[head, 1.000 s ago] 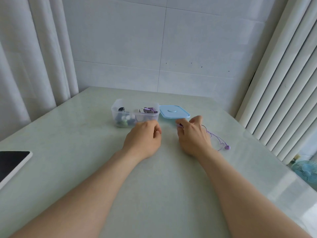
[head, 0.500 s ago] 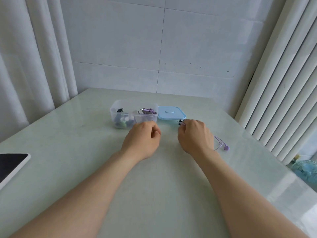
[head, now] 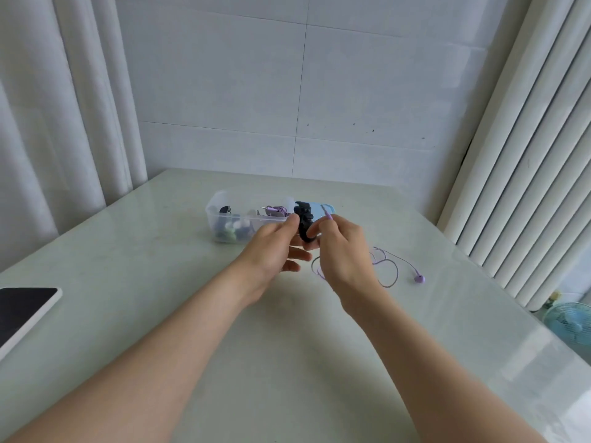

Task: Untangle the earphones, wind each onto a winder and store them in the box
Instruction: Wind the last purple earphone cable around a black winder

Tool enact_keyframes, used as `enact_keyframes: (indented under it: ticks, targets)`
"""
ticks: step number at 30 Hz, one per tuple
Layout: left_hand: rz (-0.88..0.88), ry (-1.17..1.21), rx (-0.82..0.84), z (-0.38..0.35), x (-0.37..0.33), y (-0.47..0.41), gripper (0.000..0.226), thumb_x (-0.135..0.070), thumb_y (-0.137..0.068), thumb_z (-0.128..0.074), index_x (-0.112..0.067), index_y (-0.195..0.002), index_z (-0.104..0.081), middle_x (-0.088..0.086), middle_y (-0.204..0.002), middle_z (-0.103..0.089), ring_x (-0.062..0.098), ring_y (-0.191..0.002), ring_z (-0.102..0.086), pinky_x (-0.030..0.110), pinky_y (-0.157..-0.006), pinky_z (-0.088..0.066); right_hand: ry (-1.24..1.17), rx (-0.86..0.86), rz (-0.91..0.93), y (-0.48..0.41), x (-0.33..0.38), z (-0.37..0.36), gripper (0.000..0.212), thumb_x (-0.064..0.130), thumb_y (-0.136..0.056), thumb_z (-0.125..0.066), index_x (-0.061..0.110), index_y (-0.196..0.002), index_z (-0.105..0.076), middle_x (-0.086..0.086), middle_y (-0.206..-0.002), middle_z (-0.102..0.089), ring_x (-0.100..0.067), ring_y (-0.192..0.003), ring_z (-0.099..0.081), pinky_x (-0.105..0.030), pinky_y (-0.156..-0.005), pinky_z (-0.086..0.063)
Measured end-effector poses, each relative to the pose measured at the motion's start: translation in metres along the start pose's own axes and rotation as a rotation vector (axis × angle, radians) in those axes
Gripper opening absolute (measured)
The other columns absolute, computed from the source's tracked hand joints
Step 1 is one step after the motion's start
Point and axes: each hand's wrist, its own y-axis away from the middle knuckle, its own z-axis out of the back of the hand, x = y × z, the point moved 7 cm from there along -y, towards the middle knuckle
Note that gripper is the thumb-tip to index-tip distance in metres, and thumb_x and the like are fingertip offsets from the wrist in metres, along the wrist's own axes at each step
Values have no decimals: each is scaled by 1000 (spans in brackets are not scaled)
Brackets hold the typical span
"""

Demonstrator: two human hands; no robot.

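Observation:
A black fishbone winder [head: 303, 220] stands upright above the table, pinched by my left hand [head: 275, 247] at its left side. My right hand [head: 343, 251] touches the winder's lower end and pinches the plug end of a purple earphone cable [head: 388, 266], the plug sticking up by the winder. The cable trails in loops on the table to the right, ending in a purple earbud [head: 419, 278]. Behind my hands sits a clear plastic box [head: 220, 219] holding several wound earphones, one purple. Its blue lid [head: 319, 210] lies right of the box, mostly hidden by the winder.
The pale green table [head: 287, 346] meets a tiled wall at the back. A dark tablet [head: 22, 311] lies at the left edge. White curtains hang on both sides. A small blue fan [head: 569, 324] stands on the floor at the right.
Both hands have lifted off the table. The black winder now shows between them, and my right hand has raised the cable's plug end beside it.

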Motion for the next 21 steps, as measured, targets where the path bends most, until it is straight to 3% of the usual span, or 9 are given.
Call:
enact_keyframes:
  ticks: [4,7,11,13,15,18,21]
  targets:
    - [19,106,38,2,5,-2,41,-43,-110,-46,-18,-105,-78,6,-101,-67,22,-94,-66,43,-91,-51,72,103,66,6,4,-16,30,18,-99,-41,-1,-92,-65,-15,-89,-73,-25,-76,-62,-27,-61,-43]
    - [13,166,-33,10,2,-2,34,-31,-109,-53,-3,-110,-73,9,-98,-70,23,-91,-67,46,-97,-55,216,27,149,6,8,-13,31,21,-101,-39,1,-93,-62,-6,-75,-61,-19,-65,-50,-31,-56,-38]
    - [57,209,-119,14,-1,2,16,-22,-105,-57,-7,-110,-63,10,-95,-76,24,-80,-75,35,-73,-60,227,-225,200,3,16,13,13,25,-98,-37,19,-90,-45,-3,-83,-58,-30,-81,-60,-45,-70,-54]
    - [68,248,-91,11,-5,5,13,-19,-105,-55,-7,-109,-60,12,-91,-75,27,-76,-74,36,-72,-58,174,-223,152,3,14,19,15,26,-97,-37,14,-91,-42,-2,-78,-53,-33,-74,-56,-57,-71,-58]
    - [59,230,-62,7,-9,7,14,-19,-104,-56,-8,-110,-62,12,-86,-74,27,-73,-71,36,-70,-57,170,-194,132,4,13,20,18,25,-97,-35,9,-93,-42,-4,-76,-52,-40,-74,-59,-60,-69,-59]
    - [40,212,-20,1,-12,9,14,-16,-104,-56,-7,-113,-63,9,-83,-73,25,-67,-66,34,-63,-52,225,-150,245,5,18,15,11,18,-100,-35,8,-97,-39,-4,-70,-52,-31,-66,-55,-50,-59,-49]
    - [27,175,3,0,-10,8,16,-12,-105,-56,-2,-116,-61,3,-77,-73,22,-60,-59,31,-56,-46,322,-85,418,8,26,7,4,15,-107,-42,14,-103,-43,14,-70,-56,-12,-63,-55,-32,-54,-40]
